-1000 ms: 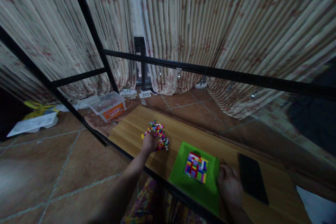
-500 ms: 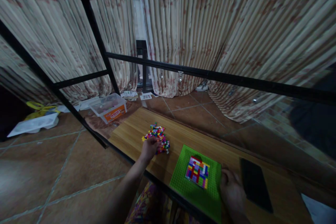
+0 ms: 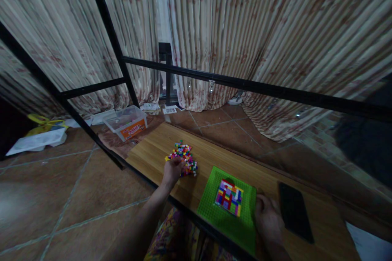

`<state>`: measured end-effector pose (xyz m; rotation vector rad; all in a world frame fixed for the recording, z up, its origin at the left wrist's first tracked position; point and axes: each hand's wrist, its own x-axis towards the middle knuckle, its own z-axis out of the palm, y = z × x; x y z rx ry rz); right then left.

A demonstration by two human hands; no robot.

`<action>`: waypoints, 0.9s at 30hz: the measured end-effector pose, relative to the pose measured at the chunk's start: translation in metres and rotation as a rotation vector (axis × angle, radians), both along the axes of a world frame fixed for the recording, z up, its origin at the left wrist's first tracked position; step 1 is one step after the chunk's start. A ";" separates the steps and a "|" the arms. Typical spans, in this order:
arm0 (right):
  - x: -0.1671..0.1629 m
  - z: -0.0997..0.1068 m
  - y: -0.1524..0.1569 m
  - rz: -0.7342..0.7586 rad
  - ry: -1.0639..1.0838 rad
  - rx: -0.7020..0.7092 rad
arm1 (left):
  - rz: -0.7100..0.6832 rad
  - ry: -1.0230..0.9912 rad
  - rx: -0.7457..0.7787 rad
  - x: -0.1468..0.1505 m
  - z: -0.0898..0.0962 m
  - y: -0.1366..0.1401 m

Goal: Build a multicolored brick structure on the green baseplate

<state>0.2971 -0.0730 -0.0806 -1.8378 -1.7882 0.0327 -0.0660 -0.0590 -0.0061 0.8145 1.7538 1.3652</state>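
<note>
My left hand (image 3: 172, 171) is at the near side of a pile of small coloured building bricks (image 3: 184, 152). Its fingertips are pinched together among the bricks; whatever is between them is too small to make out. A green studded baseplate (image 3: 210, 208) lies on the wooden tabletop in front of me. Attached near its middle is a patchwork of coloured bricks (image 3: 229, 197), with red, white, purple, blue and yellow among them. Against the plate's right edge rests my right hand (image 3: 269, 216), fingers curled. Its fingertips are partly hidden, so any hold is unclear.
A dark, flat, phone-like slab (image 3: 295, 212) lies right of my right hand. Black frame bars (image 3: 196, 74) cross beyond the wooden tabletop (image 3: 150, 144). On the floor are a clear plastic box (image 3: 130, 122) with an orange label and a white tray (image 3: 38, 140).
The view has shifted slightly, moving everything a little up in the picture. My left hand stays at the brick pile, fingers pinched, and my right hand stays by the baseplate's edge.
</note>
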 end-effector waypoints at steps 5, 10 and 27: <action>0.001 -0.001 0.000 0.004 -0.016 -0.002 | -0.063 0.297 -0.069 -0.011 0.010 0.009; 0.000 0.001 -0.001 0.001 -0.015 -0.023 | -0.177 0.562 -0.153 -0.010 0.024 0.022; 0.003 0.001 0.000 0.004 -0.046 -0.018 | -0.247 0.919 -0.344 -0.009 0.023 0.036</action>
